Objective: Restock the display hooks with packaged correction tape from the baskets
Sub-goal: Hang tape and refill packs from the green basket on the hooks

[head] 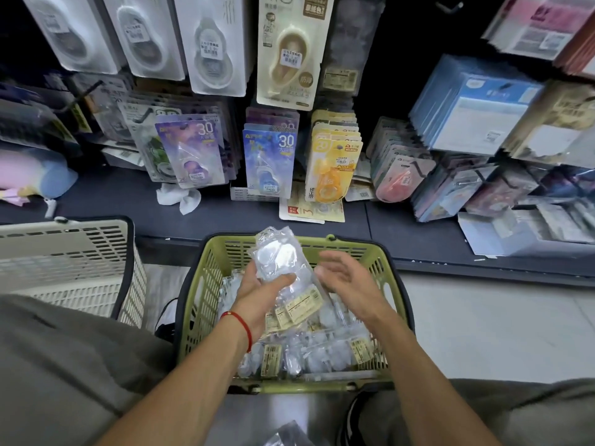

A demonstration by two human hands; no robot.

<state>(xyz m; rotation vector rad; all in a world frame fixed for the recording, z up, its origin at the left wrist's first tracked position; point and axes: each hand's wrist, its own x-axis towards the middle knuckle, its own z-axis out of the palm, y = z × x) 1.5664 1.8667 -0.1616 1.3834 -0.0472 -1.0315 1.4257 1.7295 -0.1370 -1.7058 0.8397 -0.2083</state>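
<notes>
Curling around a fanned stack of clear packets (283, 272), the fingers (285, 280) of the left hand (260, 291) are clamping the bundle from below while its thumb side is hidden behind the plastic. The right hand (344, 278) is hovering just beside the stack with its fingers spread and relaxed, gripping nothing. The bundle is sitting above the green basket (199, 284), which is holding many more packets of the same correction tape. That grip looks risky to me: slick film is sliding easily, the packets are splaying at uneven angles, and a loose one is likely to be slipping out and dropping back into the basket or onto the floor if the right hand is not steadying the top. Hang holes, hidden in the glare, are probably sitting misaligned, so threading several at once is inviting a snag. The display hooks (91, 91) are standing well apart, above the dark shelf (128, 194), already crowded with carded tapes (269, 162); reaching past them is risking knocking them off. A beige basket (64, 262) is standing to the left.
</notes>
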